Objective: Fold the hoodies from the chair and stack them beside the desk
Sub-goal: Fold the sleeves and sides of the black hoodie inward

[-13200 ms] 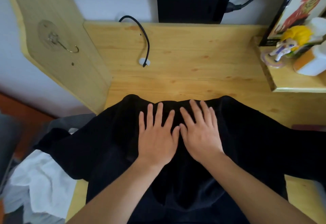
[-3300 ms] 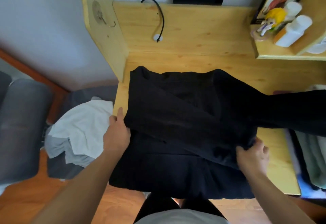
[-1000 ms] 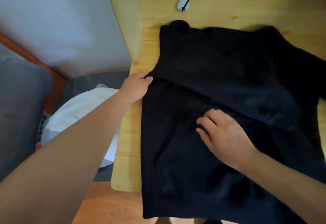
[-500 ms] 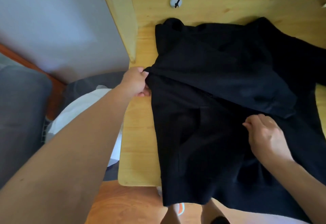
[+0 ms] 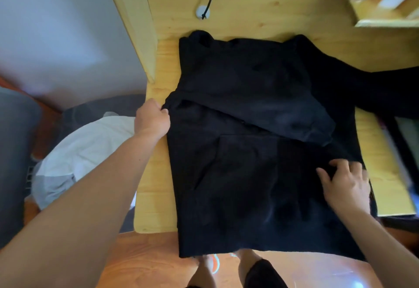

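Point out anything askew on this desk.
The black hoodie lies crooked: one sleeve is folded diagonally across its chest, the other trails off to the right, and its hem overhangs the desk front edge.

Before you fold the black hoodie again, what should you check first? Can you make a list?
1. Left sleeve folded across the black hoodie: ok.
2. Right sleeve folded in: not ok, it trails off to the right.
3. Left hand gripping the left edge: ok.
4. Right hand on the right side: ok.
5. Hem on the desk: not ok, it hangs over the front edge.
6. Hood flat: cannot tell.
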A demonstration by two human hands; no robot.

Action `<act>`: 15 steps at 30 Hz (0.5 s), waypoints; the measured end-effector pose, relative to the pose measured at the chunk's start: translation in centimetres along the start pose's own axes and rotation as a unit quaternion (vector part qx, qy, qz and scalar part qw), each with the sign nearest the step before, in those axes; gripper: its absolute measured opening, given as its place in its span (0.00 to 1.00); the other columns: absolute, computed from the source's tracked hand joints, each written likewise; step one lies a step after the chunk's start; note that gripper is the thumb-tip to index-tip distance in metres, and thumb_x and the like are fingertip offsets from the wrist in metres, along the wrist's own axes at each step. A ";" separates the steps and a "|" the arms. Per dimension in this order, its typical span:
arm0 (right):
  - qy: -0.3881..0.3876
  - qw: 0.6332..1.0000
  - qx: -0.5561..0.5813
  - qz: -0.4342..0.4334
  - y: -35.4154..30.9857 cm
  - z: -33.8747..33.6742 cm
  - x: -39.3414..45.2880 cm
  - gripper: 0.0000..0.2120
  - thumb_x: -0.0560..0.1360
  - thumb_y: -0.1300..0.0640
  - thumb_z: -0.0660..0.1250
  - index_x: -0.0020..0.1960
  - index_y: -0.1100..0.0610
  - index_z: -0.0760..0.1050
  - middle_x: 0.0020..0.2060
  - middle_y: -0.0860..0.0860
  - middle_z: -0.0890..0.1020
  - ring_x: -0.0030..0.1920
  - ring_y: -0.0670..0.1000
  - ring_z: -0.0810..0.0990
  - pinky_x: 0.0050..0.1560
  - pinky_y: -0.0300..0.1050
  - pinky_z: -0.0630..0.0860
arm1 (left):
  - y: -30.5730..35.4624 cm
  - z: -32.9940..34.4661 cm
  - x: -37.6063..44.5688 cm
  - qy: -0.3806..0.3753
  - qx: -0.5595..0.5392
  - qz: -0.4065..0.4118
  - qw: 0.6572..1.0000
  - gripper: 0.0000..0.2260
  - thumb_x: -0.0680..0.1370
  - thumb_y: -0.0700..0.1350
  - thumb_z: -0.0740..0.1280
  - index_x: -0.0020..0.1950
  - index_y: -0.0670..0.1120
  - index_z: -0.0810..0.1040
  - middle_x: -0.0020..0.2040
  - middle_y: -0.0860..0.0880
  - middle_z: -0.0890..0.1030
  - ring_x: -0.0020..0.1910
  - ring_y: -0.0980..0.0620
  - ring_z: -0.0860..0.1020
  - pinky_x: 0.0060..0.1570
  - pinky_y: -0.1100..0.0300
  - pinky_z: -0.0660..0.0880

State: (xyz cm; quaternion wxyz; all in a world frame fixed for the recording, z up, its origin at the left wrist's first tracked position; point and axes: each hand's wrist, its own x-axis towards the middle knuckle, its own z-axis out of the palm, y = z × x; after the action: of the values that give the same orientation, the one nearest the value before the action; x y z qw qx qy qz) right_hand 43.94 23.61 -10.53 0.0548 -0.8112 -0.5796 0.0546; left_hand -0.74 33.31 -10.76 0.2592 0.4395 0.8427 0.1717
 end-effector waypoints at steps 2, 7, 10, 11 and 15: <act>-0.049 0.998 0.020 0.028 0.9 -0.2 0.7 0.19 0.76 0.49 0.71 0.59 0.61 0.75 0.57 0.66 0.74 0.59 0.69 0.70 0.62 0.64 0.70 | 0.3 -0.3 -1.1 0.034 0.072 0.053 0.995 0.09 0.85 0.47 0.59 0.54 0.42 0.73 0.46 0.45 0.76 0.46 0.42 0.74 0.45 0.49 0.71; -0.088 0.982 0.154 0.070 2.1 -2.0 1.1 0.14 0.78 0.53 0.70 0.59 0.59 0.76 0.56 0.61 0.74 0.59 0.64 0.74 0.66 0.56 0.69 | 0.3 -1.0 -6.4 -0.134 -0.156 -0.106 0.973 0.16 0.85 0.55 0.55 0.54 0.46 0.77 0.54 0.43 0.82 0.52 0.41 0.80 0.57 0.45 0.78; -0.075 0.988 0.096 0.100 4.8 -3.0 -0.7 0.18 0.78 0.53 0.70 0.64 0.61 0.74 0.59 0.67 0.73 0.61 0.67 0.69 0.67 0.60 0.66 | -1.5 -1.7 -13.8 -0.184 -0.255 -0.201 0.928 0.13 0.86 0.53 0.58 0.55 0.47 0.78 0.53 0.42 0.84 0.49 0.41 0.83 0.50 0.45 0.82; -0.076 0.984 0.091 0.130 5.7 -3.3 -1.5 0.20 0.78 0.52 0.69 0.65 0.62 0.72 0.61 0.67 0.71 0.62 0.68 0.68 0.67 0.61 0.65 | -2.1 -1.6 -16.4 -0.185 -0.273 -0.228 0.916 0.13 0.86 0.51 0.59 0.55 0.45 0.79 0.50 0.44 0.85 0.46 0.43 0.83 0.45 0.48 0.82; -0.151 0.957 0.140 0.207 8.1 -3.6 -4.2 0.19 0.80 0.50 0.67 0.60 0.64 0.73 0.55 0.66 0.77 0.55 0.67 0.74 0.55 0.58 0.71 | -4.1 -0.5 -25.1 -0.183 -0.326 -0.306 0.876 0.13 0.86 0.51 0.59 0.56 0.45 0.81 0.52 0.45 0.85 0.52 0.44 0.83 0.46 0.50 0.79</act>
State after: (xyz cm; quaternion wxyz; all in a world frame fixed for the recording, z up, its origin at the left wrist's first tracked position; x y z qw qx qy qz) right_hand 50.68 16.97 -8.15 0.0671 -0.8800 -0.3873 0.2666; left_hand 8.29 10.20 -5.34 0.5769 0.0737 0.7689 0.2656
